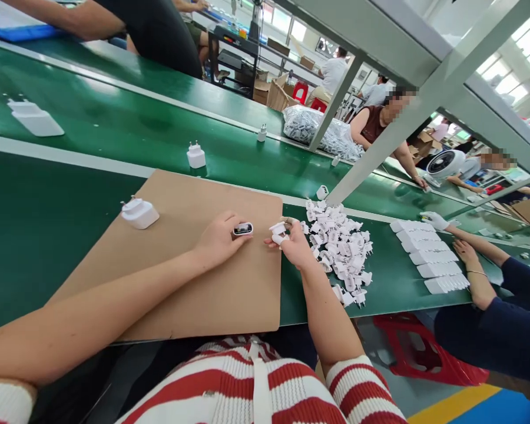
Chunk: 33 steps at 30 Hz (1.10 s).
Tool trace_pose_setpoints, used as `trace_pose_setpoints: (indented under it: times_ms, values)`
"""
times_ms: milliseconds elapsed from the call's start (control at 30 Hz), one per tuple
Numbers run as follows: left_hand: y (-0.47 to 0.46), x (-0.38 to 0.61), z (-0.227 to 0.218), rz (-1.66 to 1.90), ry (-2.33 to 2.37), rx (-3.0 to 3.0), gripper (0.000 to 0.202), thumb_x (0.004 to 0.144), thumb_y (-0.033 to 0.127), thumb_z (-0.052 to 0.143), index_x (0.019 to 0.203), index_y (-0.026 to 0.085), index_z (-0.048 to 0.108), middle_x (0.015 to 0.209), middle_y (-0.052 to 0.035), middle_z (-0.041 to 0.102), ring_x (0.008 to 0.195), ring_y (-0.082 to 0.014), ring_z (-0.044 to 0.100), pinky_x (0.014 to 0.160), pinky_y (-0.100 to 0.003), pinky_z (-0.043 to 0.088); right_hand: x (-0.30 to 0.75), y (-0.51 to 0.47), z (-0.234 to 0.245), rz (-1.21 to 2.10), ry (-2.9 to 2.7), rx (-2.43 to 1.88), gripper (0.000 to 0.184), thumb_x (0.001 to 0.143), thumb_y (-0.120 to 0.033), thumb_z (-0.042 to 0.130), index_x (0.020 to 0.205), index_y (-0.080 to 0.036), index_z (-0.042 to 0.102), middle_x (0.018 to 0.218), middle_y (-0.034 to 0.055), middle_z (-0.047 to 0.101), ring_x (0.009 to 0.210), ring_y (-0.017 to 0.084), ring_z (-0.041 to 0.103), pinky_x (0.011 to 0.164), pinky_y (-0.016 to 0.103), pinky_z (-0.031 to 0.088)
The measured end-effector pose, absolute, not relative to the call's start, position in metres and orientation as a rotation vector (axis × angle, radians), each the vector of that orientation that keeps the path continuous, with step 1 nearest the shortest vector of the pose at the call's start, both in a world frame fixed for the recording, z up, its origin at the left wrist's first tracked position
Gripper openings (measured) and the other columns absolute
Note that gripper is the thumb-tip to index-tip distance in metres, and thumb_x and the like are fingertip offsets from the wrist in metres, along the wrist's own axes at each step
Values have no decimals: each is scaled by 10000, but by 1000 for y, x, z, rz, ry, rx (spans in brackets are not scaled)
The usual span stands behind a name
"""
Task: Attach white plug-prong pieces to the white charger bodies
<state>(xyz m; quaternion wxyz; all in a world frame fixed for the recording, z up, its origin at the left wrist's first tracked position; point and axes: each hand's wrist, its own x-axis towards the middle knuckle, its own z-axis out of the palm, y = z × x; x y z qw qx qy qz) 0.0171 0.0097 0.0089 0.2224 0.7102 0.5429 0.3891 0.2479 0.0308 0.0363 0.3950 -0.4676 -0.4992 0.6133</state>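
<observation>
My left hand (218,240) rests on a brown board (194,282) and pinches a small white charger body (242,229) with its open dark end toward me. My right hand (294,242) holds a white plug cap (277,231) between its fingertips, a few centimetres to the right of the charger body. Just right of that hand lies a pile of several white plug caps (340,247) on the green belt. A finished white charger (139,212) lies on the board's far left corner.
More chargers (195,155) (34,117) stand on the green conveyor (115,123). A grey frame post (380,147) slants across. On the right a person's hands (466,252) work beside rows of white parts (433,259). A bag of parts (318,132) lies beyond. A red stool (419,353) stands below.
</observation>
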Motion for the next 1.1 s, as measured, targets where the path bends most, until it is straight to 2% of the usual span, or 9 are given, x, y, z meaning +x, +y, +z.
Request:
trace_pose_setpoints:
  times_ms: [133, 233, 400, 500, 633, 767, 833, 967, 1100]
  values:
    - [5, 18, 3, 1115, 1423, 1732, 511, 794, 550, 741, 1171, 215, 658, 1166, -102, 689, 1042, -296, 668, 906, -442, 563, 252, 31, 33, 1338, -1589, -1281, 532, 750, -324, 762, 1255, -235, 622, 1198, 81, 704, 873, 173, 712, 761, 335, 629]
    - [11, 17, 3, 1064, 1349, 1708, 445, 813, 535, 710, 1120, 214, 677, 1135, -93, 703, 991, -279, 675, 871, -427, 565, 254, 29, 36, 1093, -1767, -1342, 427, 776, -303, 723, 1194, -216, 728, 1175, 92, 707, 885, 176, 680, 775, 328, 621]
    - [13, 14, 1, 1038, 1280, 1748, 438, 826, 536, 703, 1133, 225, 697, 1146, -95, 722, 1059, -303, 677, 944, -459, 563, 252, 20, 44, 1294, -1659, -1285, 636, 815, -293, 680, 1450, -286, 653, 985, -13, 732, 678, 102, 620, 711, 287, 619]
    - [12, 12, -1, 1045, 1248, 1782, 470, 809, 506, 724, 1185, 224, 694, 1198, -99, 718, 1122, -314, 666, 988, -473, 557, 247, 18, 48, 1301, -1557, -1268, 626, 769, -314, 745, 1392, -269, 719, 953, -13, 741, 694, 113, 632, 715, 306, 630]
    - [10, 12, -1, 1027, 1208, 1810, 384, 869, 479, 655, 1145, 222, 727, 1148, -97, 732, 1070, -299, 673, 936, -452, 560, 244, 22, 47, 1313, -1434, -1301, 581, 731, -381, 827, 1291, -232, 778, 945, 23, 788, 762, 195, 739, 752, 386, 652]
    - [10, 12, 2, 1037, 1204, 1788, 398, 839, 478, 684, 1133, 214, 730, 1131, -97, 737, 1039, -300, 679, 896, -439, 566, 242, 24, 43, 1352, -1367, -1269, 612, 670, -364, 887, 1260, -244, 772, 1069, 52, 820, 909, 252, 784, 904, 448, 646]
    - [10, 13, 3, 1039, 1185, 1805, 356, 848, 471, 674, 1086, 215, 740, 1081, -91, 744, 1003, -295, 679, 885, -434, 560, 241, 23, 42, 1316, -1403, -1280, 560, 691, -377, 882, 1225, -246, 774, 1079, 60, 819, 924, 250, 771, 887, 433, 639]
    - [11, 14, 5, 1036, 1139, 1815, 354, 851, 495, 680, 1059, 220, 757, 1018, -81, 744, 968, -287, 675, 869, -420, 552, 234, 16, 47, 768, -1717, -1308, 294, 892, -430, 750, 1103, -232, 799, 978, 79, 756, 871, 224, 702, 811, 390, 595]
    - [13, 14, 5, 1056, 1144, 1802, 366, 814, 543, 711, 969, 213, 739, 985, -81, 735, 981, -293, 669, 871, -421, 540, 223, 10, 48, 251, -2172, -1132, 251, 1001, -282, 615, 1195, -219, 762, 1110, 129, 685, 1053, 260, 639, 938, 421, 549]
